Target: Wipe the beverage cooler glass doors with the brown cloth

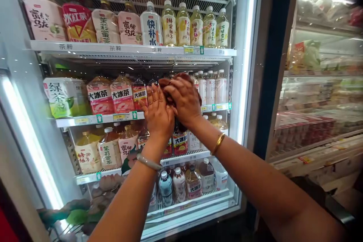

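Note:
Both my hands are up against the glass door point(193, 62) of a lit drinks cooler. My left hand point(159, 115) lies flat on the glass, fingers stretched upward and slightly apart. Right beside it, my right hand point(185, 100) has its fingers bent over a bunched reddish-brown cloth point(185, 76), which is pressed to the glass. Part of the cloth is hidden beneath the fingers. A pale bangle point(149, 162) circles my left wrist and a gold bangle point(217, 143) my right. Behind the hands, tea bottles point(121, 94) stand on the middle shelf.
Several white wire shelves point(133, 47) hold rows of bottled drinks inside. A bright light strip point(246, 64) runs down the right side of the door. Leaf shapes point(78, 216) show at lower left, perhaps reflected. Further right stands another stocked chiller point(320, 98).

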The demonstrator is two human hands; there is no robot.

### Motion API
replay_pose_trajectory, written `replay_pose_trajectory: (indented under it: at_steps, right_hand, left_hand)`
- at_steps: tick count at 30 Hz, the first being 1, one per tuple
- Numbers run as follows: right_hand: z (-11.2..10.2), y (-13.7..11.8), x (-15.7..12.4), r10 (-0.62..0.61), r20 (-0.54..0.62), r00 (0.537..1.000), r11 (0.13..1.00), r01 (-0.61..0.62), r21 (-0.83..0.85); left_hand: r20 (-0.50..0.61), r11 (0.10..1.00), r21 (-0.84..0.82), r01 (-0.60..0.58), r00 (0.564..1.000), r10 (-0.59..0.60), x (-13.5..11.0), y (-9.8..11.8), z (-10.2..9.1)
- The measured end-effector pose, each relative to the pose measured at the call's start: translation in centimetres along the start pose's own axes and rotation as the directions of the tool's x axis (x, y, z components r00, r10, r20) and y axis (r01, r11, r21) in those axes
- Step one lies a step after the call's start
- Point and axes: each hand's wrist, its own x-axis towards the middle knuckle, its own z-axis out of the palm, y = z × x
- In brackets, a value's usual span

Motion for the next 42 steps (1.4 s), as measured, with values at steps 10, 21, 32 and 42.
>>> replay_pose_trajectory:
  at_steps: [10,21,32,42]
  right_hand:
    - [-1.5,4.2,-2.9,-0.021,-0.128,0.991,0.999,0.018,-0.028]
    - [-2.1,3.8,-7.4,-0.127,-0.074,0.989,0.992,0.128,-0.003]
    - [-1.0,-0.8,-11.0,-0.082,-0.005,0.997,0.996,0.082,0.031]
    - [0.0,-2.9,-11.6,0.267,-0.135,0.954,0.964,-0.264,0.038]
  left_hand:
    - [-0.056,0.994,0.102,-0.03,0.998,0.036,-4.1,-0.5,1.1]
    - [0.011,0.999,0.036,-0.022,1.0,0.022,-6.8,0.3,1.6]
    - [0.029,0.997,-0.068,-0.041,0.999,0.043,-10.6,-0.7,1.4]
    - [0.105,0.994,-0.081,-0.075,0.991,0.083,-10.9,-1.1,0.4]
